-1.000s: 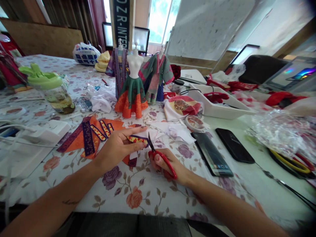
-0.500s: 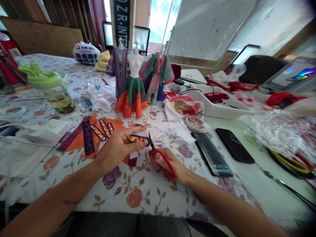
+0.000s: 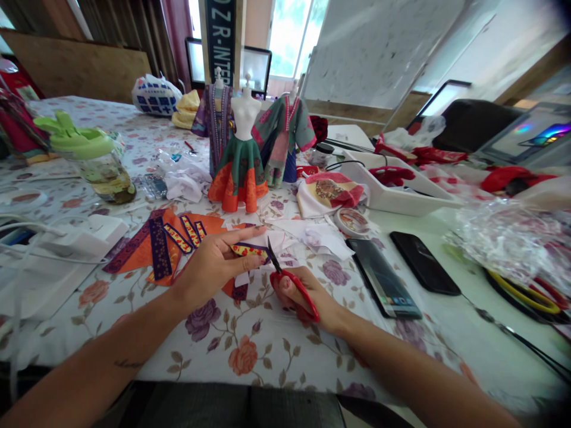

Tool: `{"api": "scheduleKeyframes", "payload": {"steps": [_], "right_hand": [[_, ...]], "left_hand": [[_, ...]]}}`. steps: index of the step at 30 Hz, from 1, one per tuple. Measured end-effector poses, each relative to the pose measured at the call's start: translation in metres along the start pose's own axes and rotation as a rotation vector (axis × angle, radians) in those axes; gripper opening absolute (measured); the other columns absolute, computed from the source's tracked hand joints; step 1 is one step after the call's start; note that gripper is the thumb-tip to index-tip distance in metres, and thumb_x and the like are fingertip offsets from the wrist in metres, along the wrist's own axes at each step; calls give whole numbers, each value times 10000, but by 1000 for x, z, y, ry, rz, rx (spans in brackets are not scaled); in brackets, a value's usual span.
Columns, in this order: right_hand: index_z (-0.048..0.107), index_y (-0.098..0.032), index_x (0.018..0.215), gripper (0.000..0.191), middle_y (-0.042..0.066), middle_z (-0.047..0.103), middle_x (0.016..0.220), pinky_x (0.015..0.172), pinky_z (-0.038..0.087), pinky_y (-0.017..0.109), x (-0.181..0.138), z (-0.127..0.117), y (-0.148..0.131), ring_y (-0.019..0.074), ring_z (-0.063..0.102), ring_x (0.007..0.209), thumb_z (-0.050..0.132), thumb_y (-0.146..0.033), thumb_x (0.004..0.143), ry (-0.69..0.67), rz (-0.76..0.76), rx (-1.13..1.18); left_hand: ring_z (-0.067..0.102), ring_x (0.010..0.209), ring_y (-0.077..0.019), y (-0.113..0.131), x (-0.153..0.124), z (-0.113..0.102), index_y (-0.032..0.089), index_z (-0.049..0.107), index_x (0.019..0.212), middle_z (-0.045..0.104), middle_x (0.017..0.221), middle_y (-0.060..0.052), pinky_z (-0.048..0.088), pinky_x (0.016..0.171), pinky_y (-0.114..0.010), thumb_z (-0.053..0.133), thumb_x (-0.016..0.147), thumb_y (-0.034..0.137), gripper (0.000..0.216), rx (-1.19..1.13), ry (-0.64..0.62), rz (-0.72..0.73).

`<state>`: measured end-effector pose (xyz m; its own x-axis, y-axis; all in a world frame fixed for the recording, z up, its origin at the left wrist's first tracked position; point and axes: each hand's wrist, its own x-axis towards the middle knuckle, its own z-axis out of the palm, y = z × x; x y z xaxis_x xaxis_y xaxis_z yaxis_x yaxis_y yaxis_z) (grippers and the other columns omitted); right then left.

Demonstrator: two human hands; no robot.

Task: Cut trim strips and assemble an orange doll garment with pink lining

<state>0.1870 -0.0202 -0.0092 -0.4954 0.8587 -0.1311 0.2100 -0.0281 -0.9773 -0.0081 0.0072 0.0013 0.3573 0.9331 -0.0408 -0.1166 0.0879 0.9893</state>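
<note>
My left hand [image 3: 209, 267] pinches a small patterned fabric strip [image 3: 247, 251], yellow and red with a purple edge, just above the flowered tablecloth [image 3: 223, 351]. My right hand [image 3: 307, 300] is closed round the red handles of small scissors [image 3: 289, 279], whose dark blades point up at the strip's right end. White paper scraps [image 3: 307, 235] lie just behind the strip. Orange and purple fabric pieces with trim [image 3: 165, 244] lie to the left of my left hand.
Three small dress forms with doll garments [image 3: 243, 160] stand behind. A jar with a green lid [image 3: 96, 169] and a white box [image 3: 84, 235] are at left. Two dark phones [image 3: 401, 267], a tape roll [image 3: 352, 221], a white tray [image 3: 392, 196] and crinkled plastic [image 3: 508, 238] lie at right.
Almost nothing differs: the scissors and my right hand have crept slightly toward the strip; my left hand keeps its hold.
</note>
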Motion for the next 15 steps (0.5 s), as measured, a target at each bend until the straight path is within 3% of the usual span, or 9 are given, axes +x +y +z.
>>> {"api": "scheduleKeyframes", "payload": {"steps": [6, 12, 15], "right_hand": [[334, -203, 562, 599, -75, 261, 486, 356, 169, 201, 0, 0, 1, 44, 237, 397, 479, -748, 763, 11, 1, 8], [318, -204, 553, 604, -75, 252, 483, 359, 160, 200, 0, 0, 1, 42, 223, 401, 488, -745, 760, 17, -4, 20], [311, -204, 545, 609, -76, 249, 484, 355, 157, 196, 0, 0, 0, 39, 217, 399, 499, -746, 750, 16, 6, 25]], "left_hand": [[685, 915, -164, 0, 1, -1, 255, 590, 1255, 729, 1063, -30, 523, 875, -251, 767, 706, 325, 582, 46, 14, 23], [665, 991, -176, 1, 1, -2, 264, 621, 1217, 618, 1286, -37, 513, 904, -244, 777, 691, 326, 552, 75, 34, 53], [675, 961, -177, 0, 1, -2, 252, 611, 1232, 637, 1256, -50, 524, 885, -254, 776, 691, 328, 570, 74, 36, 46]]}}
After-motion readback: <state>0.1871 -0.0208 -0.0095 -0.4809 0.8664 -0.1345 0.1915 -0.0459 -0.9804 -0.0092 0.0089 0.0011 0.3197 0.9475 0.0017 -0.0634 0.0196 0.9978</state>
